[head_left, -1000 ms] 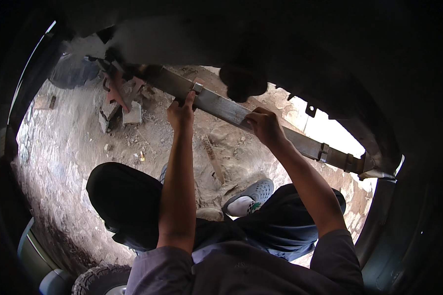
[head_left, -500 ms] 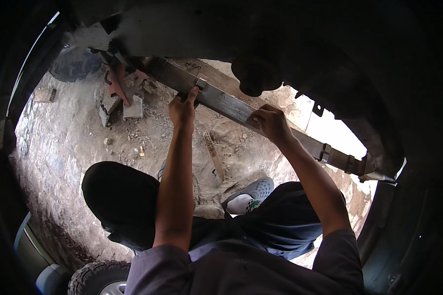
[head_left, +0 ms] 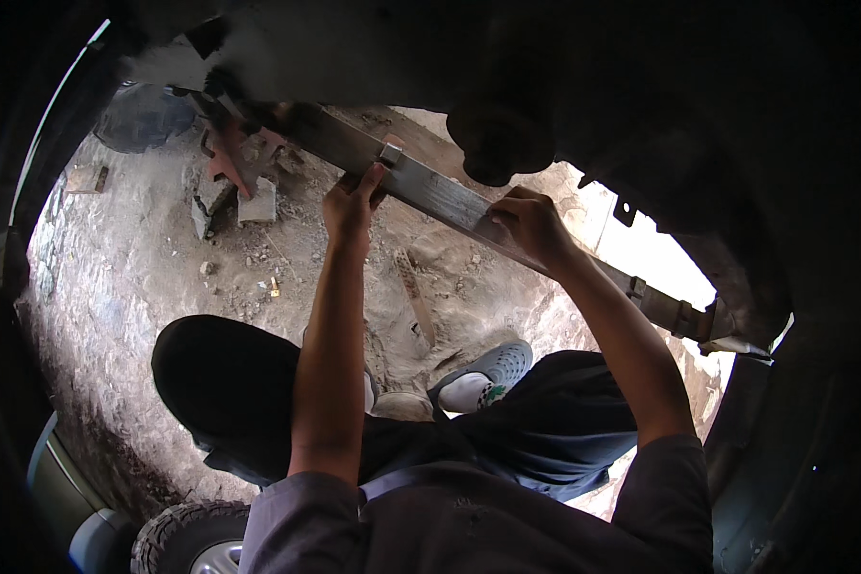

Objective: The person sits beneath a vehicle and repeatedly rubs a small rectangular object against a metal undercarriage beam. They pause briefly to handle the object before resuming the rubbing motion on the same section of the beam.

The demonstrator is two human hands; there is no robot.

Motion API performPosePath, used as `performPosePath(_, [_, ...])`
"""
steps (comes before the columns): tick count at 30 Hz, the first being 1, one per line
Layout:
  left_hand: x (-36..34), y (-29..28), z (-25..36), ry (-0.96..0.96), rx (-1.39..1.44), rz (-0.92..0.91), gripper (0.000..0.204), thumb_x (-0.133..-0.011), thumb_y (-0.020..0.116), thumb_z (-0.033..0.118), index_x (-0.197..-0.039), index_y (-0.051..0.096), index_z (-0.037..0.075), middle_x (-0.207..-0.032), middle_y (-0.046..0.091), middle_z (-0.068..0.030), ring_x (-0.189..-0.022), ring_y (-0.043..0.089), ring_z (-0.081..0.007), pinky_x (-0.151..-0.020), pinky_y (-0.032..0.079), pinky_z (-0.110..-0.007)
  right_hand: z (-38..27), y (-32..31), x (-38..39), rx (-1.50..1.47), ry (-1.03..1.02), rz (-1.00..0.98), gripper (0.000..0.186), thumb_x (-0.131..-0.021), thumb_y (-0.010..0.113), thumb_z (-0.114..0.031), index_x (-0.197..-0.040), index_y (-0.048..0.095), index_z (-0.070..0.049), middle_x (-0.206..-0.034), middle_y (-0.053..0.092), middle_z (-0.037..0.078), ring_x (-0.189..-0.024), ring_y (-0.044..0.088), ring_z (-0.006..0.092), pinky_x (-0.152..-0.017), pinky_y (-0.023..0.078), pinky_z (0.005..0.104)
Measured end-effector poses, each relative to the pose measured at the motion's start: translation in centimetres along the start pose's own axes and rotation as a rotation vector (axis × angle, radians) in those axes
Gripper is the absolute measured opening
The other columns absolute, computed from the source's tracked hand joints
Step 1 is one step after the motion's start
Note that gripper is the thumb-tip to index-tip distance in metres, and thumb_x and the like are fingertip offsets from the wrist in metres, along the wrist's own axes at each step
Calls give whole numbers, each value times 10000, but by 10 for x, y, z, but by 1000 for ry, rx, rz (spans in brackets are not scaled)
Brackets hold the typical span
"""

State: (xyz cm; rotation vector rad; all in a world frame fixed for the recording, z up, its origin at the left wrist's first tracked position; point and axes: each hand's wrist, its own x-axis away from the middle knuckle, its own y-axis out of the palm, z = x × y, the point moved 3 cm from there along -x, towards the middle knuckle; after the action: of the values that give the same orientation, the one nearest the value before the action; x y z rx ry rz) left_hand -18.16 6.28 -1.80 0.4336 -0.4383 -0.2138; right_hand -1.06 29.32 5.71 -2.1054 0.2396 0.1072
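A long metal leaf spring [head_left: 442, 194] slants under the vehicle from upper left to lower right, with a pale, scuffed patch along its middle. My left hand [head_left: 348, 210] grips its near edge, the thumb up against a metal clip [head_left: 390, 153] and the other fingers partly hidden behind the bar. Farther right, my right hand [head_left: 534, 228] rests at the spring with its fingers curled and pressed together. Whatever may be between those fingertips is hidden. A second clip [head_left: 633, 295] wraps the bar near its right end.
Dark vehicle underbody [head_left: 354, 57] hangs close above. A reddish metal stand [head_left: 228, 158] stands by concrete blocks [head_left: 257, 202] at far left. A perforated strip [head_left: 414, 297] lies on the dirt floor before my clog-shod foot [head_left: 502, 364]. A tyre [head_left: 177, 536] is at lower left.
My right hand has shifted very slightly left and up along the spring. My left hand keeps its hold by the clip, and the whole view has tilted a little.
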Motion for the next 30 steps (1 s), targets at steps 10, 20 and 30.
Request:
performPosePath(10, [5, 18, -1, 1, 14, 85, 393, -935, 824, 167, -1262, 715, -21, -1181, 747, -87, -1005, 711, -157, -823, 606, -283, -8, 25, -51, -10, -24, 82, 132, -834, 805, -69, -965, 808, -55, -913, 720, 149, -852, 726, 333, -801, 591, 430])
performPosePath(20, [5, -2, -11, 3, 90, 32, 422, -956, 804, 195, -1304, 688, -13, -1209, 742, -86, -1068, 694, -159, -872, 573, -291, 3, 2, 3, 81, 7, -58, 142, -833, 811, -66, -974, 818, -82, -917, 694, 145, -865, 714, 326, -810, 587, 426])
performPosePath(30, [4, 13, -9, 1, 73, -1, 441, -964, 794, 182, -1344, 653, 8, -1236, 730, -67, -1098, 696, -158, -907, 586, -301, -7, 18, -38, -14, -40, 10, 131, -840, 815, -112, -965, 816, -72, -882, 750, 148, -820, 738, 321, -801, 572, 425])
